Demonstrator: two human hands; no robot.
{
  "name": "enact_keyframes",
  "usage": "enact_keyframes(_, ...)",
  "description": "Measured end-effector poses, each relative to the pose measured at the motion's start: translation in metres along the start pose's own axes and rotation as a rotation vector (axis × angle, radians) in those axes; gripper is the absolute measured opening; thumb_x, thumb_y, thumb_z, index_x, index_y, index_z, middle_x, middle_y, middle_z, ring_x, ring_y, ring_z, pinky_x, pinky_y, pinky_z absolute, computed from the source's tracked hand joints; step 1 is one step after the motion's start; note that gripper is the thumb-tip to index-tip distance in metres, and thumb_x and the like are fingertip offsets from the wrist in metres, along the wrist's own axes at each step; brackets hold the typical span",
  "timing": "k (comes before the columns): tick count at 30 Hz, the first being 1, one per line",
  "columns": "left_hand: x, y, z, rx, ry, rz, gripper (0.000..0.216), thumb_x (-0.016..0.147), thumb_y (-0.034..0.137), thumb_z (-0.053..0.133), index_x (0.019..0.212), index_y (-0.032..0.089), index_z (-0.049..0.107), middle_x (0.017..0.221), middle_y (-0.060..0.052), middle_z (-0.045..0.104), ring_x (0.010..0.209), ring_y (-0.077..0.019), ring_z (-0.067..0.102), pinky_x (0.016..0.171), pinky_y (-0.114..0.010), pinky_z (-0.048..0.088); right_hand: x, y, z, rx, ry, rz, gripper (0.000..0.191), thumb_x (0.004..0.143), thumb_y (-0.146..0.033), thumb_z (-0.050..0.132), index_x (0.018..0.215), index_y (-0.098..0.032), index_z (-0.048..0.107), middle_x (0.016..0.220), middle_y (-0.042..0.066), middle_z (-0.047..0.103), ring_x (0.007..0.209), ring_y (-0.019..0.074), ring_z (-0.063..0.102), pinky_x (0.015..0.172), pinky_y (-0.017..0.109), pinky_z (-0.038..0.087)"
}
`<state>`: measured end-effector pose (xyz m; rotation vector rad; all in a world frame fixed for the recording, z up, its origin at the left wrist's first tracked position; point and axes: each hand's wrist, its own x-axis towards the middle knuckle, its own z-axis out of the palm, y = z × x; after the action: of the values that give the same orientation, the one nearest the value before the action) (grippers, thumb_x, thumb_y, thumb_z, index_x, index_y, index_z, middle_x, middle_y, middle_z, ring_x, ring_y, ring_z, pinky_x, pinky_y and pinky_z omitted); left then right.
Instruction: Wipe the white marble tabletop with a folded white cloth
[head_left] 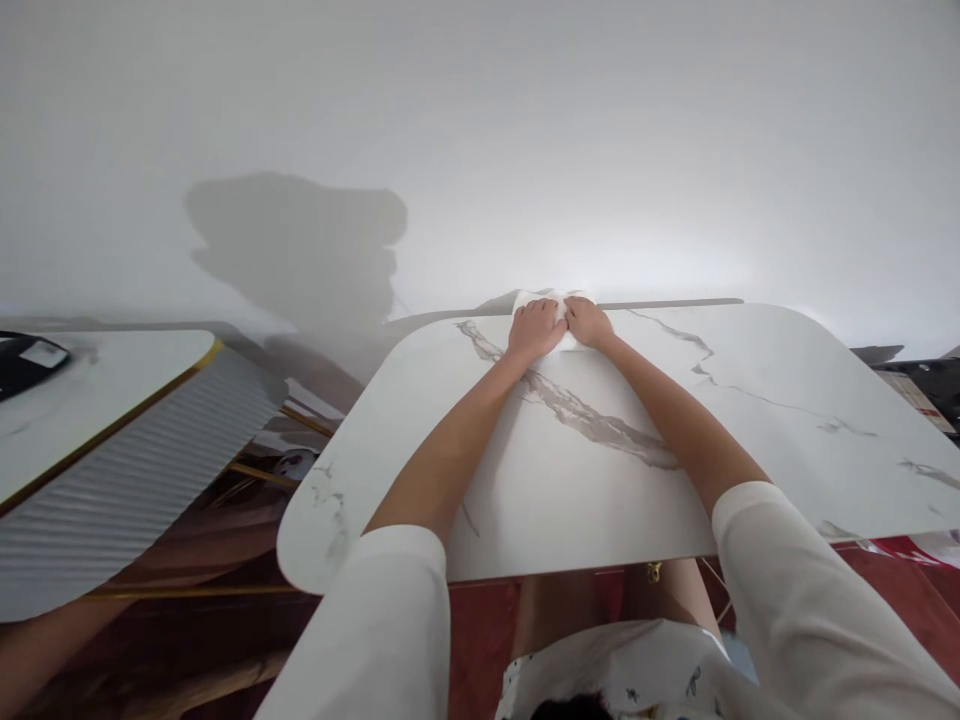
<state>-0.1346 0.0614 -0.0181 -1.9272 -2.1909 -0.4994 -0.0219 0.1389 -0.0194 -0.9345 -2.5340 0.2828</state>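
Note:
Both my arms reach forward over a white table with grey marble veins. At its far edge, by the wall, a folded white cloth lies beneath my hands; whether it is fabric or paper I cannot tell. My left hand presses on the cloth's left part, with its fingers bent over it. Close beside it, my right hand holds down the right part, fingers curled. The two thumbs and fingertips nearly meet on the cloth, and the hands cover much of it.
A pale wall rises right behind the table. To the left stands a second marble-topped piece with a gold edge and ribbed grey side, bearing a black object. Dark items sit beyond the right end. The floor is reddish.

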Motion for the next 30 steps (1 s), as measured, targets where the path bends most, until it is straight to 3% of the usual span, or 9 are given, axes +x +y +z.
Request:
enact_keyframes(7,0.012,0.008,0.003,0.003,-0.007,0.062,0.032,0.091,0.026,0.040,0.117,0.015,0.055,0.125,-0.014,0.062,0.120,-0.0288,0.052,0.102,-0.042,0.036,-0.001,0.014,0.000,-0.050,0.037,0.029,0.031,0.096,-0.012,0.028,0.103,-0.012,0.058,0.119,0.017,0.063,0.118,0.0271,0.053,0.103,0.042,0.041)
enact_keyframes(17,-0.009,0.026,-0.005,-0.056,-0.030,0.164,0.038,0.089,0.024,0.041,0.124,0.015,0.053,0.132,-0.014,0.057,0.128,-0.0270,0.047,0.107,-0.041,0.033,-0.039,0.008,-0.007,-0.101,0.107,0.069,0.034,0.095,-0.010,0.029,0.110,-0.005,0.058,0.122,0.019,0.061,0.121,0.0283,0.050,0.109,0.042,0.036)
enact_keyframes(23,-0.037,0.027,-0.015,-0.068,-0.057,0.217,0.041,0.088,0.023,0.040,0.127,0.017,0.052,0.136,-0.011,0.056,0.130,-0.0255,0.045,0.110,-0.041,0.032,-0.069,-0.015,-0.011,-0.102,0.104,0.086,0.037,0.094,-0.010,0.028,0.114,-0.004,0.058,0.123,0.022,0.060,0.122,0.0299,0.051,0.109,0.048,0.035)
enact_keyframes(30,-0.096,0.018,-0.039,-0.030,-0.058,0.219,0.046,0.089,0.024,0.036,0.131,0.014,0.050,0.140,-0.014,0.053,0.132,-0.0262,0.044,0.110,-0.042,0.034,-0.107,-0.060,-0.005,-0.061,0.094,0.061,0.040,0.093,-0.011,0.030,0.121,-0.002,0.056,0.129,0.022,0.058,0.126,0.0300,0.048,0.111,0.048,0.035)
